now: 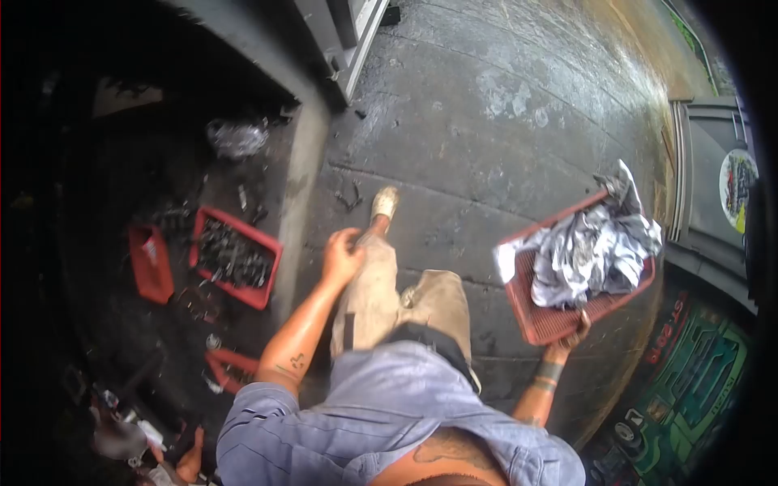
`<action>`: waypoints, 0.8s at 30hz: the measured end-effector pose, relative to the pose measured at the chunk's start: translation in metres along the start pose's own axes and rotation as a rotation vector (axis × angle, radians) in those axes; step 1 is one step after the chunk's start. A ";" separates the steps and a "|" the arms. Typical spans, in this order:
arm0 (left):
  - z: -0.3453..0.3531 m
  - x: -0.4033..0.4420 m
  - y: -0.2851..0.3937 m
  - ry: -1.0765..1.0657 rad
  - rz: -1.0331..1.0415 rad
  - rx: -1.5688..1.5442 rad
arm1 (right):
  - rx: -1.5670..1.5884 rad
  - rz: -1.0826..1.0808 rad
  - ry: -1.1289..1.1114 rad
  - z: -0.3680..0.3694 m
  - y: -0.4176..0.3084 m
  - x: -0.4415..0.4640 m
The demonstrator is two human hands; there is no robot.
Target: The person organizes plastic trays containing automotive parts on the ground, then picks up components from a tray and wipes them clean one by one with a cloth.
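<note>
My right hand [577, 334] grips the near rim of a red plastic basket [531, 312], held out at my right side. Crumpled white and grey cloths [596, 255] fill most of this basket, and some hang over its edges. My left hand [343, 257] is beside my left thigh, its fingers loosely bent and apart, with nothing seen in it.
Dark parts fill a red crate [275, 271] on the left floor, near an orange-red bin [150, 263] and another red crate [235, 368]. Clear plastic [237, 138] lies farther ahead. Another person's arm [190, 458] shows at lower left. A green machine [697, 381] stands at right.
</note>
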State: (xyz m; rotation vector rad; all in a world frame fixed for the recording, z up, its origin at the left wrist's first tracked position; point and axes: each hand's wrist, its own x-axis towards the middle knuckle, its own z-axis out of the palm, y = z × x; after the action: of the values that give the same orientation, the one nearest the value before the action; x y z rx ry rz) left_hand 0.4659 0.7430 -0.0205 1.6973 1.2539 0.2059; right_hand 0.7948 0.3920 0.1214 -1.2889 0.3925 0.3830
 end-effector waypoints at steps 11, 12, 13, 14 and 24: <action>0.149 0.270 -0.327 -0.464 -0.483 0.779 | -0.298 0.151 -0.071 0.086 0.158 0.192; 0.162 0.270 -0.346 -0.459 -0.523 0.792 | -0.319 0.170 -0.092 0.091 0.173 0.200; 0.176 0.270 -0.362 -0.478 -0.555 0.778 | -0.344 0.166 -0.059 0.104 0.190 0.204; 0.188 0.274 -0.373 -0.455 -0.533 0.832 | -0.362 0.150 -0.022 0.116 0.209 0.203; 0.212 0.320 -0.398 -0.150 0.142 0.760 | -0.469 0.115 0.072 0.136 0.248 0.220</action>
State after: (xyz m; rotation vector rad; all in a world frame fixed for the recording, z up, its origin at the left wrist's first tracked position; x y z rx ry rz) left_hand 0.4889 0.8697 -0.5584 2.3946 1.1687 -0.3591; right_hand 0.8757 0.5945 -0.1627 -1.7450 0.4552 0.5481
